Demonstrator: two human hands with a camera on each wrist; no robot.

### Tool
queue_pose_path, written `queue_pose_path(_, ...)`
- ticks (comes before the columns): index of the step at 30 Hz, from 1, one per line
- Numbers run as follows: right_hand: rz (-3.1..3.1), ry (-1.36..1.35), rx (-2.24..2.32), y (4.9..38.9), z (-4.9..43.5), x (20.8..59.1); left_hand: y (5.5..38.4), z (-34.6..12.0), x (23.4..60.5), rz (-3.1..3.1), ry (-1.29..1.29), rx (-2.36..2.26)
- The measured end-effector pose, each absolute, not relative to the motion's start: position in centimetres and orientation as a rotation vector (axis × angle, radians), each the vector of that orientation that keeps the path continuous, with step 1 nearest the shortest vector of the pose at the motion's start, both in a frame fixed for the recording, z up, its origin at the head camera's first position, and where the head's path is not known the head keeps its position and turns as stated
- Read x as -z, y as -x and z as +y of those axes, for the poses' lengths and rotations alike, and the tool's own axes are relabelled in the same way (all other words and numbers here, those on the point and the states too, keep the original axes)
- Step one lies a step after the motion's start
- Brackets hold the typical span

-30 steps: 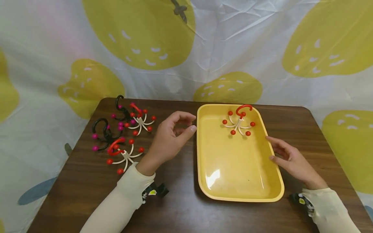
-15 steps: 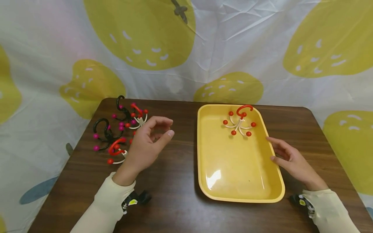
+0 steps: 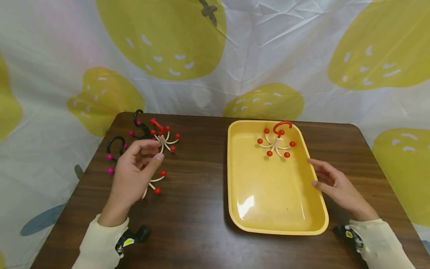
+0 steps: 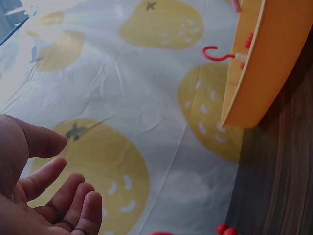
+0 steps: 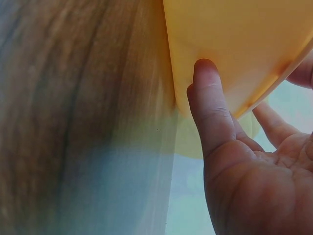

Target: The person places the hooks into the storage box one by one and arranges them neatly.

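Left grip, right grip both spread; if I rush, this red-hooked white plastic hanger could snag its black-and-magenta neighbour.

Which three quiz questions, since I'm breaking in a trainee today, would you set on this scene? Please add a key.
1. Multiple choice: what colour is the hook on the piece lying in the yellow tray?
A) black
B) red
C) white

2. True or false: the right hand touches the tray's side, while the left hand is apart from the tray.

3. Count: how many black hooks show in the head view, at the left of the table?

Key:
1. B, red.
2. True.
3. Two.
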State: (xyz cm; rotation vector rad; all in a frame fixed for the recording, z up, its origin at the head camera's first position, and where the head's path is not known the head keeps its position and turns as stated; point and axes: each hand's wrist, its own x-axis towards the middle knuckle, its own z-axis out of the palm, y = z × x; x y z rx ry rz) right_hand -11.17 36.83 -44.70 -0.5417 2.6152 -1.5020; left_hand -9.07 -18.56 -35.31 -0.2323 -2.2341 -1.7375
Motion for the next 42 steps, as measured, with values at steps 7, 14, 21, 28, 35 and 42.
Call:
queue_pose_path(7, 2.623, 0.527, 1.504, 10.9, 37.0, 44.8, 8.3, -20.7, 35.4, -2.166, 0.124, 1.69)
queue_pose_path(14, 2.621, 0.52, 1.512, 10.8, 37.2, 44.7, 7.8, -22.4, 36.2, -2.153, -0.011, 1.627)
queue_pose_path(21, 2.623, 0.525, 1.51, 10.8, 37.1, 44.8, 7.0, -24.0, 38.2, -2.229, -0.14, 1.523)
queue_pose_path(28, 2.62, 0.52, 1.496, 11.0, 36.9, 44.8, 6.7, -24.7, 40.1, -2.308, -0.185, 1.43)
queue_pose_path(35, 2.621, 0.515, 1.481, 11.1, 36.9, 44.8, 7.1, -24.9, 41.2, -2.305, -0.24, 1.472)
queue_pose_path(42, 2.632, 0.505, 1.457, 11.2, 37.0, 44.8, 7.3, -25.0, 41.3, -2.322, -0.231, 1.46)
